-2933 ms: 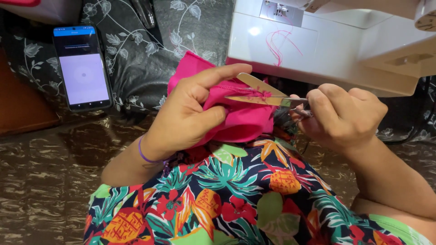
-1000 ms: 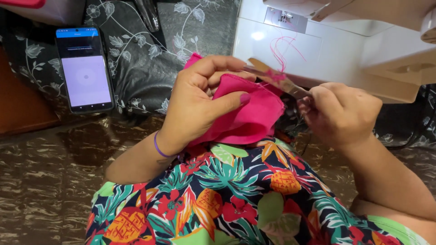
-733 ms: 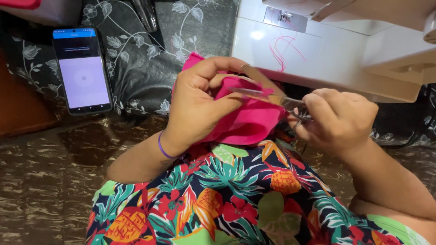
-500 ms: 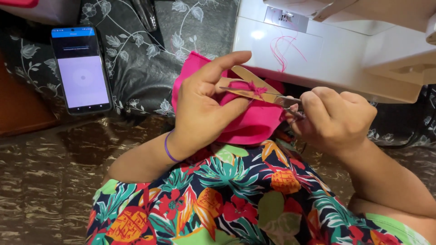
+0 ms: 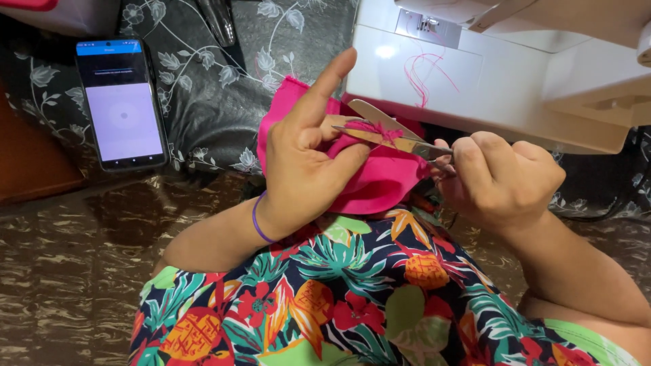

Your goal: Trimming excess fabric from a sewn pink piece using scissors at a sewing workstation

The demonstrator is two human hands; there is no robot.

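The left hand [image 5: 302,169] pinches a folded pink fabric piece [image 5: 380,183] between thumb and middle fingers, index finger raised, just in front of the white sewing machine [image 5: 488,81]. The right hand [image 5: 498,179], fingers closed around the handles, holds small scissors [image 5: 386,132] with blades parted around a pink thread tuft. Trimming appears underway; closing the blades cleanly calls for keeping the cloth clear.
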